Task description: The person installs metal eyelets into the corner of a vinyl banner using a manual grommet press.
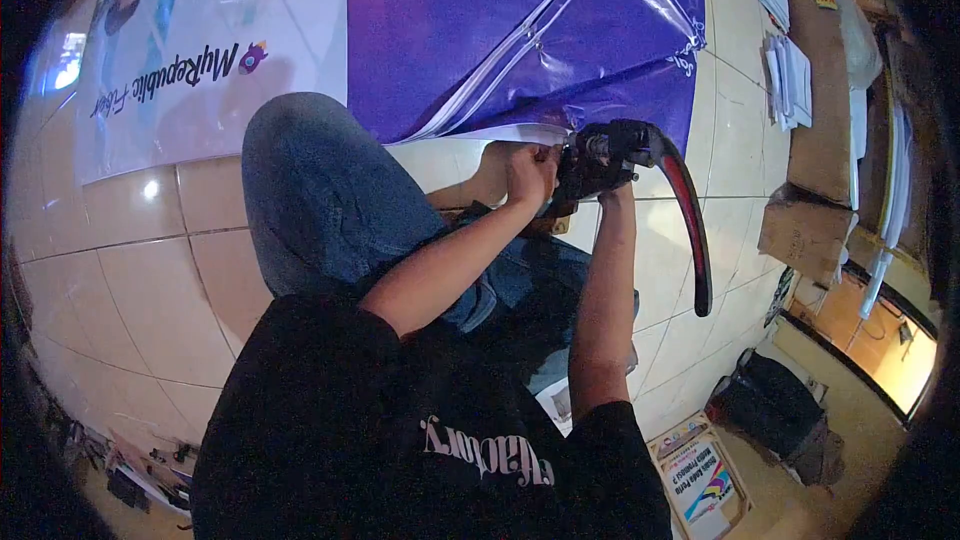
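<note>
A black hand press with a long curved red-and-black lever (685, 210), by its look an eyelet press, stands at the edge of a printed banner (430, 30). My left hand (530, 175) is closed, its bent fingers at the banner's edge just left of the press head. Most of my right hand (618, 190) is behind and under the press, closed around its body; its fingers are largely hidden. The purple part of the banner is folded and creased near the press, with a strip of white underside showing. The lever swings out to the right and down.
Pale floor tiles (130, 290) lie under the banner and around my bent knee (310, 180). At the right stand cardboard boxes (815, 90) and a stack of papers (790, 85). A framed sign (700, 480) and a dark bag (765, 400) lie at lower right.
</note>
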Tool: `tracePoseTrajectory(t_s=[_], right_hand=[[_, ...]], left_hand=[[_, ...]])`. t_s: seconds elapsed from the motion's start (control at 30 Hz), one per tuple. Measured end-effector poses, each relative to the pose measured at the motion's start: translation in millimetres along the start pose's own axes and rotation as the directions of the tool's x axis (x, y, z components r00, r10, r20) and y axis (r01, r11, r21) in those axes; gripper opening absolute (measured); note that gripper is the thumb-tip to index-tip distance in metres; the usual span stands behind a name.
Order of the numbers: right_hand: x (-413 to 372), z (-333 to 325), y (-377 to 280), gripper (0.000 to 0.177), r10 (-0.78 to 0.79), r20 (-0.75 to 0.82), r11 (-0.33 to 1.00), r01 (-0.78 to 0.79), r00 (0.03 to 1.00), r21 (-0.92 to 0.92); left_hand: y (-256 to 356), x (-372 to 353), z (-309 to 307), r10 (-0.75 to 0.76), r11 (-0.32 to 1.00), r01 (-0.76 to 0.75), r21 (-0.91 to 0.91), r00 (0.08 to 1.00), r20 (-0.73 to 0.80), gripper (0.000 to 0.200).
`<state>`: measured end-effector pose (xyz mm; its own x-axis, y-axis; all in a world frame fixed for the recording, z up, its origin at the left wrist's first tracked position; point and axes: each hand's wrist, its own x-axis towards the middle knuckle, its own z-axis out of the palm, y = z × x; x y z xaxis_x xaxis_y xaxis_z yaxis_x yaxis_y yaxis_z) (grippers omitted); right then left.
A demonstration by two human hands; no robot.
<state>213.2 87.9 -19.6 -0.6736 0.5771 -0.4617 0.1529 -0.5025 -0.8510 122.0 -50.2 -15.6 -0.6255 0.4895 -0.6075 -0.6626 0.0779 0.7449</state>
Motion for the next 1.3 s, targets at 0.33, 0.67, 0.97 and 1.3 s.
tracePoseTrajectory(t_s=[0.33,0.67,0.97,1.3], right_hand=[[-9,9,-4,0.037,-0.031,-0.139,0.992,0.013,0.990,-0.124],[-85,21,-116,0.047,-0.078,-0.203,0.859,-0.037,0.976,-0.510],[-201,137,-156,0.028,-0.624,-0.097,-0.063,-0.173,0.776,-0.983],[-195,116,-89,0.025,-0.647,-0.288,0.319,-0.092,0.706,-0.943]], left_hand=[[22,-10,-4,0.002,0.991,0.000,0.135,1.000,-0.013,0.026],[1,2,-3,-0.031,0.996,0.030,0.087,0.999,0.006,0.026],[8,-4,-6,0.013,1.000,-0.014,0.015,0.997,0.075,0.022],[11,-1,-6,0.121,0.963,-0.126,0.239,0.992,0.033,0.025]])
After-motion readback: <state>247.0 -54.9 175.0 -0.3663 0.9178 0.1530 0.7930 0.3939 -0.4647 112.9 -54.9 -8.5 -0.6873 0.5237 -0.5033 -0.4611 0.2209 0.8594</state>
